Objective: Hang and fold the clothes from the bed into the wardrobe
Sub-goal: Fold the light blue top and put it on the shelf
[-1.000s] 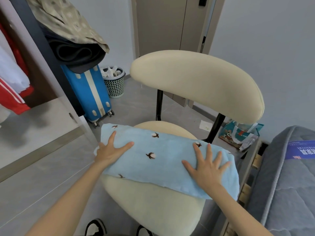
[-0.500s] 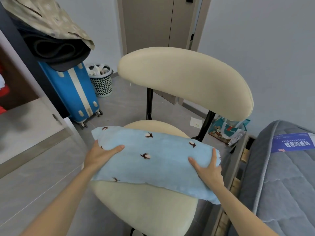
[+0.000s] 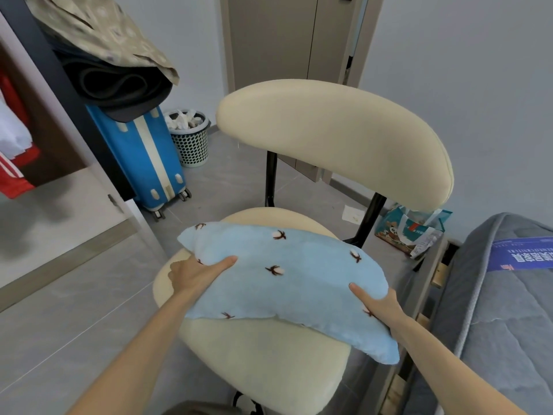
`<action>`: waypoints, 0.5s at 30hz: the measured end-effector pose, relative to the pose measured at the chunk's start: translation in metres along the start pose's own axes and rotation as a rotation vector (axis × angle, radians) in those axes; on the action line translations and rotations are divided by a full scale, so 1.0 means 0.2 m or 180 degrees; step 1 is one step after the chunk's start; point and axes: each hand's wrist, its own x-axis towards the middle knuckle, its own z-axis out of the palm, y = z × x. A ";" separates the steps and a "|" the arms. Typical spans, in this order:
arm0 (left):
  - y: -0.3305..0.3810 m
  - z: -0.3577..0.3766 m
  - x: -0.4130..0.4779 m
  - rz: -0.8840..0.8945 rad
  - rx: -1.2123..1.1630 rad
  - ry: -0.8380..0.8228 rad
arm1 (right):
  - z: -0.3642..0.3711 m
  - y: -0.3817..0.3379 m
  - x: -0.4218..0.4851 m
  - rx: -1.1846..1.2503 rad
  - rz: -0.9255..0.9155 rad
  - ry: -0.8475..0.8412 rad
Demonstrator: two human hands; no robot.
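The folded blue cloth hangs over the cream chair seat, held at both ends. The left hand grips its nine o'clock end, thumb on top and fingers tucked beneath. The right hand grips the four o'clock end the same way. Whether the cloth touches the seat, I cannot tell. The wardrobe stands open at nine o'clock, the bed at three. The risk I see is the soft, unsupported middle. On the way to the wardrobe it may sag and the fold may open, or the loose five o'clock corner may snag on the chair.
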 end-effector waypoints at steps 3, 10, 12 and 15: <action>-0.01 0.02 -0.06 0.0307 -0.0209 0.0124 | -0.01 0.03 -0.02 0.0140 0.0055 0.0132; -0.03 -0.04 -0.16 0.0690 -0.0258 0.0427 | -0.02 -0.09 -0.15 0.0004 -0.0642 0.0721; -0.06 -0.09 -0.19 0.0808 -0.0098 0.0466 | -0.02 -0.15 -0.19 -0.0185 -0.0900 0.0741; -0.11 -0.16 -0.21 0.0758 -0.0028 0.0561 | 0.00 -0.23 -0.26 -0.0390 -0.1160 0.0706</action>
